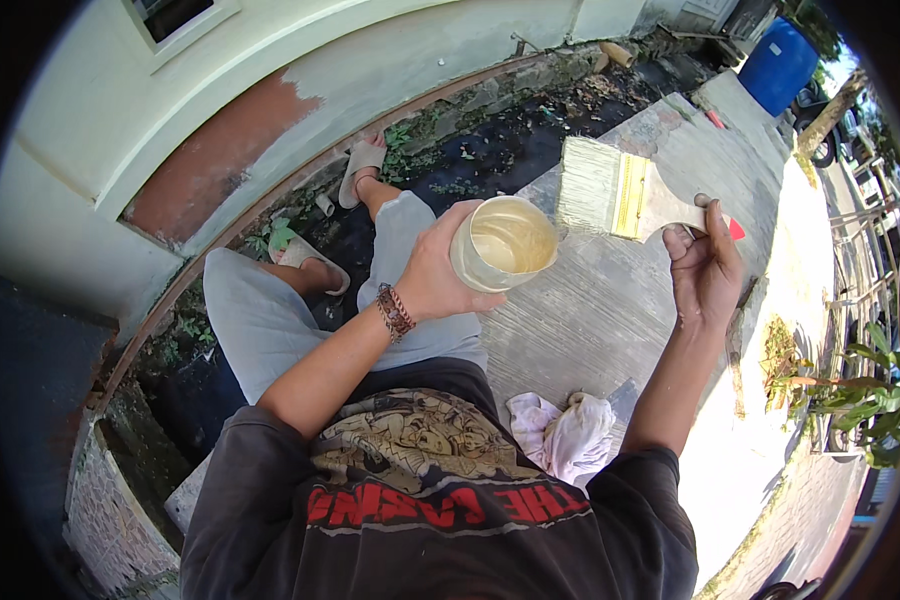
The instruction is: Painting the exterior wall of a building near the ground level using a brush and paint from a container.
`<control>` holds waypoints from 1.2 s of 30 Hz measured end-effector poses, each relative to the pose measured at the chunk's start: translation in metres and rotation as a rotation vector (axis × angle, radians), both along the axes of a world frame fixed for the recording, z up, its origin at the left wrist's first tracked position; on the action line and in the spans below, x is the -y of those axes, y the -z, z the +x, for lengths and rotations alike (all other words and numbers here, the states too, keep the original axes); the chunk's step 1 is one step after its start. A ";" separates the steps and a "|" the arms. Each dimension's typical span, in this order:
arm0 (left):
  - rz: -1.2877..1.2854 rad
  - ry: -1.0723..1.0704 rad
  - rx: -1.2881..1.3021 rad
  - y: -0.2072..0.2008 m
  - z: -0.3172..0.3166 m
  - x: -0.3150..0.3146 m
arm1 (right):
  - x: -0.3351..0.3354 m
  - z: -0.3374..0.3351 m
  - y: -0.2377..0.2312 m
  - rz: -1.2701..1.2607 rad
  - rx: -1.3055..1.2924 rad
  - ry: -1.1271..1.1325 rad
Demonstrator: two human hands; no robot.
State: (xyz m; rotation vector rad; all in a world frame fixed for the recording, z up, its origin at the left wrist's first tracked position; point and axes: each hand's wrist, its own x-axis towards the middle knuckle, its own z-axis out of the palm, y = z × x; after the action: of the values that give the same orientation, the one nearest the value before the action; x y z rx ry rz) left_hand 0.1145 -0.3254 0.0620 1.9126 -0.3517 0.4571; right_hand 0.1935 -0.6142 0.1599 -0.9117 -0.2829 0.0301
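Note:
My left hand [438, 262] is wrapped round a cream-coloured cup [504, 243], held in front of my knees. Pale paint coats the cup's inside wall; how deep it is I cannot tell. Off to the right, my right hand [705, 262] pinches the red-tipped handle of a wide paintbrush [632, 195]. Its pale bristles point left toward the cup, apart from its rim. Ahead on the left, the lower wall [370, 110] is partly pale and partly a bare reddish-brown patch [215, 165].
A dark, wet gutter [490, 150] with weeds runs between the wall and the concrete slab [570, 330]. My sandalled feet rest at its wall side. A crumpled whitish cloth [565, 432] lies beside me on the slab. Far right stands a blue barrel [778, 66].

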 end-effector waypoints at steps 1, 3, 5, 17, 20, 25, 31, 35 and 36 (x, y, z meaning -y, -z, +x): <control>-0.039 0.046 -0.032 0.004 0.010 0.015 | 0.019 0.000 0.014 0.080 -0.097 0.087; -0.100 0.126 -0.113 0.021 0.031 0.048 | 0.060 -0.007 0.042 0.197 -0.187 0.160; -0.114 0.195 -0.169 0.037 0.045 0.084 | 0.098 -0.020 0.072 0.383 -0.277 0.194; -0.140 0.326 -0.423 0.137 0.075 0.269 | 0.210 -0.110 0.152 0.741 -0.115 0.383; -0.124 0.238 -0.379 0.159 0.074 0.297 | 0.220 -0.109 0.144 0.736 -0.124 0.220; -0.127 0.387 -0.447 0.179 0.079 0.293 | 0.147 -0.077 0.098 0.692 -0.130 0.488; -0.056 0.386 -0.490 0.179 0.082 0.295 | 0.153 -0.045 0.120 0.754 -0.078 0.150; 0.009 0.383 -0.399 0.190 0.081 0.299 | 0.123 -0.037 0.100 0.740 -0.088 0.158; 0.030 0.395 -0.400 0.192 0.084 0.296 | 0.113 -0.037 0.096 0.721 -0.082 0.162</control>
State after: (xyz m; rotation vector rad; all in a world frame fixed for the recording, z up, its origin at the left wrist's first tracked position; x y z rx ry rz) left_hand 0.1985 -0.6214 -0.1297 1.8520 -0.4578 -0.1916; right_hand 0.1565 -0.7277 0.0638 -0.2129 -0.1239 -0.1756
